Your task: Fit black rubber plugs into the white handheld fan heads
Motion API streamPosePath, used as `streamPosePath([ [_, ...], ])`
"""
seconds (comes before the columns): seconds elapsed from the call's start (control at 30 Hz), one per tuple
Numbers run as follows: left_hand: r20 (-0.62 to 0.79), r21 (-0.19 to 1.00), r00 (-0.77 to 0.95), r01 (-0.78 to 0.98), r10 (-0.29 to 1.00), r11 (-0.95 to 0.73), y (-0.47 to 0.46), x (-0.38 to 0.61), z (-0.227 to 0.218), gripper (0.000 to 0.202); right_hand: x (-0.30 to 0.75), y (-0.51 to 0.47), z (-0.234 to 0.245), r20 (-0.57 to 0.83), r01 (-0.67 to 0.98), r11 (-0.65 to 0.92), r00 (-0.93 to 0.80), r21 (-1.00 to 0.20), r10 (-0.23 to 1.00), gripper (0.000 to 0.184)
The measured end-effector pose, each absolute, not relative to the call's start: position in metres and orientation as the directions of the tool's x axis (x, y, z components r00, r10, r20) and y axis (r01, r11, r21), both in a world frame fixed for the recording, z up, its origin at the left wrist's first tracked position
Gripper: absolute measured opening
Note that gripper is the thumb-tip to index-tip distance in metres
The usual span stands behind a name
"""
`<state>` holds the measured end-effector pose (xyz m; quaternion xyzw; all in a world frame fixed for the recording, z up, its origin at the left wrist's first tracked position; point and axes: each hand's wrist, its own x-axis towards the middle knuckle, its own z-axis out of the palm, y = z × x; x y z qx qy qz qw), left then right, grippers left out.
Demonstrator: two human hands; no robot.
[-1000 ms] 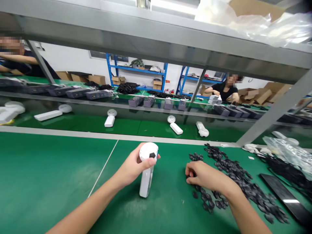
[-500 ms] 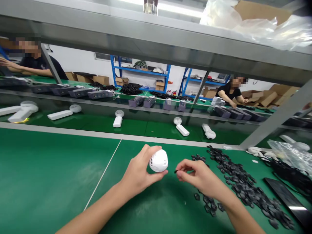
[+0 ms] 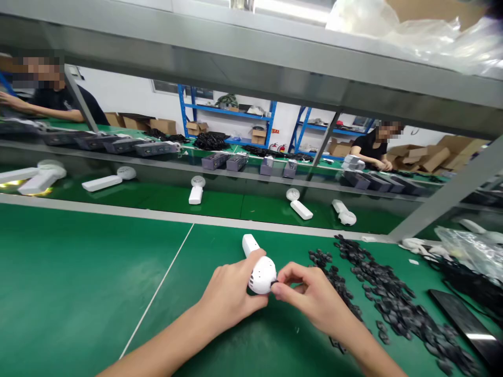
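My left hand (image 3: pixel 231 293) grips a white hand-held device (image 3: pixel 260 269) by its round head, with the handle pointing away from me over the green table. My right hand (image 3: pixel 308 298) pinches a small black part (image 3: pixel 274 284) and presses it against the round head. To the right a heap of several small black parts (image 3: pixel 387 301) is spread on the table.
Several more white devices (image 3: pixel 302 204) lie on the green conveyor behind a metal rail. A slanted metal post (image 3: pixel 444 196) rises at right, beside plastic bags (image 3: pixel 467 246) and a black tray (image 3: pixel 463 327). Other people work at far benches at left (image 3: pixel 58 104) and right (image 3: pixel 373 149).
My left hand tipped the device from upright to lying with its handle pointing away. My right hand picked a black part from the heap and brought it to the device's head.
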<state>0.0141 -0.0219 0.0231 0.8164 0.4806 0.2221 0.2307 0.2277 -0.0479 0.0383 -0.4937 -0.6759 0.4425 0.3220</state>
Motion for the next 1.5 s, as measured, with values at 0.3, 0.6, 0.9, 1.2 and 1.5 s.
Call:
streamPosePath([
  [0.3,0.134,0.701,0.44,0.591,0.888,-0.399,-0.022,0.016,0.015,0.058,0.22,-0.05,0.035,0.024,0.489,0.148,-0.25,-0.859,0.968,0.028],
  [0.6,0.113,0.695,0.463,0.596,0.879,-0.403,-0.022,0.014,0.016,0.054,0.224,-0.041,0.027,0.039,0.497,0.206,-0.324,-0.843,0.945,0.027],
  [0.9,0.184,0.55,0.439,0.696,0.879,-0.462,-0.011,0.01,0.007,0.046,0.274,-0.038,0.061,-0.177,0.671,0.229,-0.48,-0.705,0.859,0.021],
  [1.2,0.169,0.741,0.334,0.578,0.927,-0.343,-0.002,0.0,0.01,0.04,0.306,-0.043,0.038,-0.594,0.91,-0.032,-0.242,-0.413,0.767,0.014],
  [1.5,0.159,0.737,0.342,0.583,0.926,-0.342,-0.007,0.009,0.007,0.045,0.272,-0.037,0.04,-0.294,0.902,0.18,-0.309,-0.392,0.904,0.011],
])
